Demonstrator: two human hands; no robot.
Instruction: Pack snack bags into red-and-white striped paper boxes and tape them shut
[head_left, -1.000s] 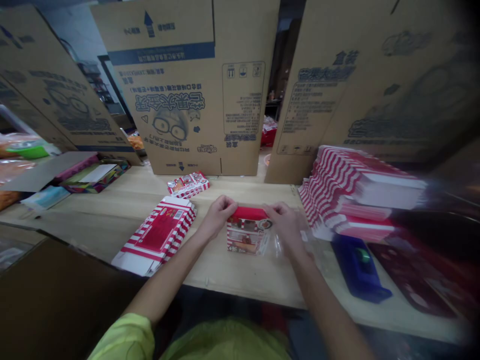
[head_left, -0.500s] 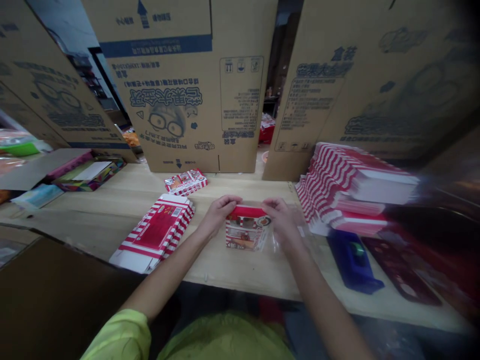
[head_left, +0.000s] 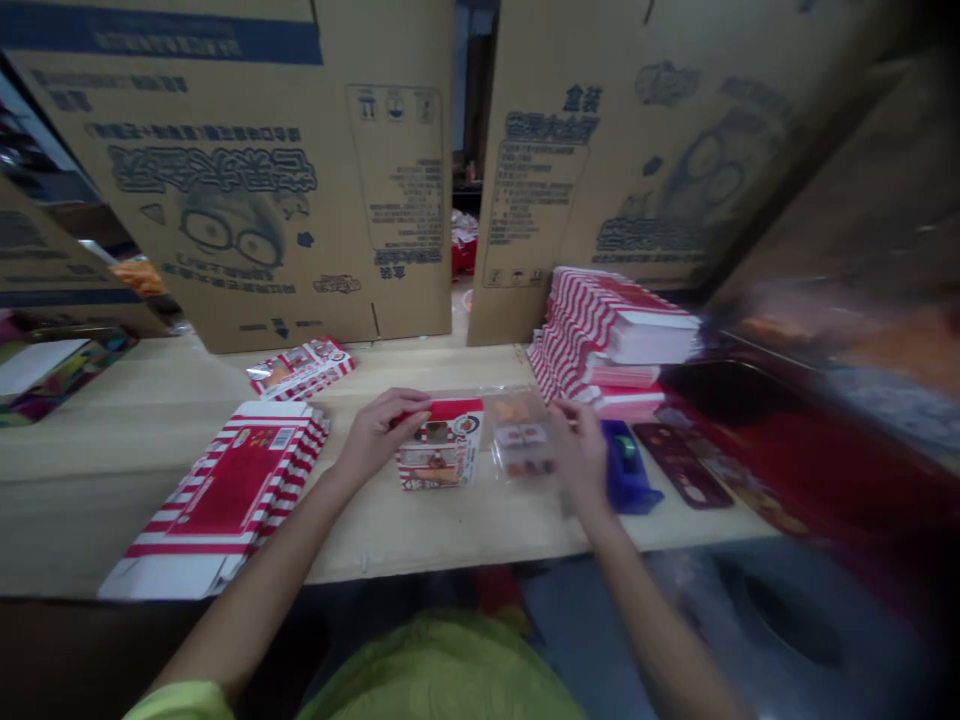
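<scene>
A small red-and-white printed box [head_left: 439,447] stands on the wooden table [head_left: 420,525], with my left hand [head_left: 379,432] gripping its upper left corner. To its right lies a clear plastic bag [head_left: 521,433] holding small packets of food or printed pieces. My right hand [head_left: 583,456] is blurred at the bag's right edge, and I cannot tell whether it grips the bag. A flattened red-striped carton [head_left: 229,495] lies left of my left hand.
A tall stack of flat red-striped cartons [head_left: 604,335] stands right of my right hand, beside a blue tape dispenser [head_left: 624,467] and a dark red strip [head_left: 681,465]. A small striped pack [head_left: 300,367] lies behind. Large cardboard sheets [head_left: 240,180] stand along the far edge.
My right hand has left the box and moved right to the bag's edge. The bag now lies beside the box, and the whole view has shifted as my head turned.
</scene>
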